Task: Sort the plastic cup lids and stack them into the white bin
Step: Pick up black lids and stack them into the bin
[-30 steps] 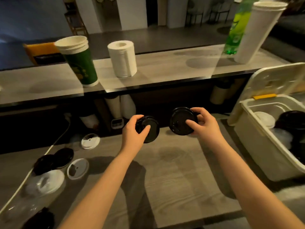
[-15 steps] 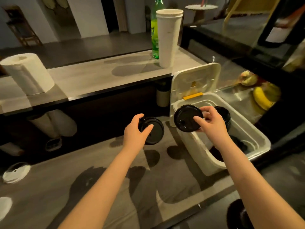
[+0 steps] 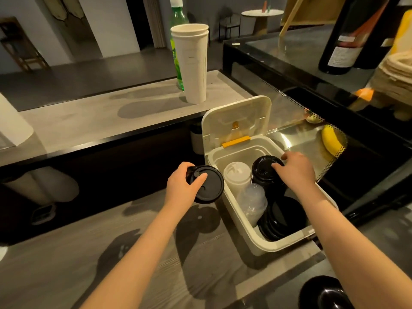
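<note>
My left hand [image 3: 182,187] grips a black cup lid [image 3: 208,185] in the air just left of the white bin [image 3: 247,233]. My right hand [image 3: 294,169] reaches inside the bin and holds a black lid [image 3: 264,167] on top of a stack of black lids at the back right. Beside it stands a stack of white lids [image 3: 236,175]. A stack of clear dome lids [image 3: 253,202] leans in front of that. More black lids [image 3: 283,218] lie in the bin's near corner. The bin's hinged cover [image 3: 236,121] stands open.
On the raised counter stand a tall stack of white paper cups [image 3: 192,63], a green bottle [image 3: 177,47] behind it and a paper towel roll [image 3: 11,126] at the left edge. A glass display case [image 3: 334,112] with a banana [image 3: 332,140] is right of the bin. A black round object [image 3: 323,293] sits bottom right.
The view has swung right onto the bin. My right hand has carried its black lid down into the bin onto the black stack. My left hand still holds its lid beside the bin.
</note>
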Action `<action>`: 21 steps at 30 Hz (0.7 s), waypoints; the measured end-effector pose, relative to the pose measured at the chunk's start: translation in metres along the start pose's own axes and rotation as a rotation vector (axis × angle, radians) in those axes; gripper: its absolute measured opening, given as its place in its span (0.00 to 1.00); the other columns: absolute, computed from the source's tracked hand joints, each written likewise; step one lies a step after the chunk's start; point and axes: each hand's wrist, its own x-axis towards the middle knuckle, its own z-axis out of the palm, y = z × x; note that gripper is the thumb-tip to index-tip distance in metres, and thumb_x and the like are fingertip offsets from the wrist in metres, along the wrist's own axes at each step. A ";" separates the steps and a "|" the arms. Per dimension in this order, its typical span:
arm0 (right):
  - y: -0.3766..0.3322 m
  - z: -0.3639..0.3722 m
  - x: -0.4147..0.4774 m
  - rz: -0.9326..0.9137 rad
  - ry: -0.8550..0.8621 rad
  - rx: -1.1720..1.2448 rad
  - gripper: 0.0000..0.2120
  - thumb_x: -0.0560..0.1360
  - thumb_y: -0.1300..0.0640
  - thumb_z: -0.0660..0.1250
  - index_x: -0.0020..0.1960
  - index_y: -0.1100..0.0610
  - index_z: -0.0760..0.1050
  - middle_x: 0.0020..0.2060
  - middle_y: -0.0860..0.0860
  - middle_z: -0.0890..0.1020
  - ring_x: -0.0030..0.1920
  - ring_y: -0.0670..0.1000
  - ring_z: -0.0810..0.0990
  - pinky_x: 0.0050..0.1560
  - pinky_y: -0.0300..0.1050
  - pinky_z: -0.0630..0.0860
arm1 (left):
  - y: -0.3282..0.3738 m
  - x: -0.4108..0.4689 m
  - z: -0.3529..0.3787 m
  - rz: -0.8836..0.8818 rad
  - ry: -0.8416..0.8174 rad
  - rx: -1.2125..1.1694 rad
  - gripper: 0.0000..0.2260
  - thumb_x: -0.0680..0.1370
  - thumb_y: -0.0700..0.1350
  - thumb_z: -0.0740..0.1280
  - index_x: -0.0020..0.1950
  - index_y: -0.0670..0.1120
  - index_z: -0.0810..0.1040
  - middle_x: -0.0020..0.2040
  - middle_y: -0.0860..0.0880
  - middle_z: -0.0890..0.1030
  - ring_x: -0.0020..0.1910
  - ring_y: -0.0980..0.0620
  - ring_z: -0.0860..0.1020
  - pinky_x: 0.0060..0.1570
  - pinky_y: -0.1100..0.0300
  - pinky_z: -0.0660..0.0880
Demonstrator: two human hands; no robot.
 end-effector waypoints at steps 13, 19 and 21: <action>-0.039 -0.013 -0.052 -0.406 -0.437 0.610 0.18 0.75 0.57 0.68 0.64 0.51 0.73 0.43 0.49 0.78 0.41 0.48 0.81 0.43 0.36 0.78 | 0.032 0.017 0.036 0.105 0.101 0.006 0.16 0.74 0.51 0.69 0.57 0.43 0.75 0.54 0.51 0.73 0.57 0.52 0.69 0.53 0.63 0.64; -0.007 -0.038 -0.049 -0.197 -0.360 0.725 0.14 0.75 0.65 0.67 0.57 0.52 0.74 0.38 0.52 0.73 0.30 0.51 0.77 0.33 0.39 0.77 | 0.038 0.002 0.054 0.246 -0.098 0.020 0.20 0.76 0.55 0.66 0.62 0.45 0.74 0.61 0.50 0.75 0.63 0.52 0.69 0.61 0.58 0.66; 0.012 -0.047 -0.047 -0.127 -0.333 0.693 0.13 0.75 0.64 0.67 0.55 0.51 0.75 0.41 0.53 0.73 0.30 0.51 0.75 0.31 0.39 0.75 | 0.029 -0.004 0.061 0.255 -0.229 0.193 0.25 0.77 0.56 0.63 0.70 0.46 0.68 0.71 0.49 0.68 0.72 0.51 0.62 0.69 0.53 0.61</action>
